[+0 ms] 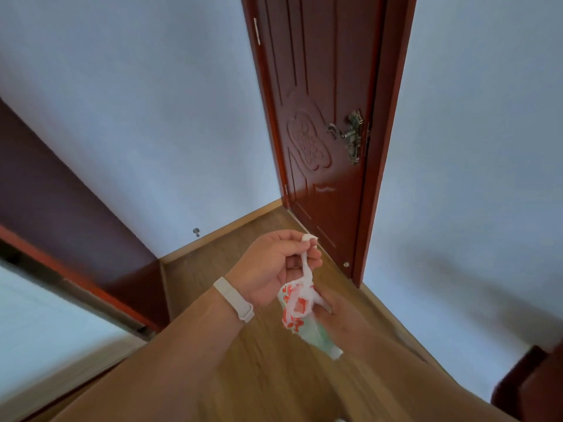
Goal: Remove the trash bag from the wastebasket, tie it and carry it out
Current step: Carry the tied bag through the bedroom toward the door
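A small white trash bag (297,309) with red print and something green inside hangs in front of me above the wooden floor. My left hand (271,266), with a pale band on the wrist, pinches one twisted white handle strip of the bag and holds it upward. My right hand (341,315) sits lower, to the right of the bag, and grips the other handle strip beside the knot. The wastebasket is not in view.
A shut dark red wooden door (320,117) with a brass lever handle (350,135) stands straight ahead between white walls. Dark red furniture (61,214) lines the left side, and another dark piece (533,382) is at the lower right. A door stop (196,231) sticks out of the left wall.
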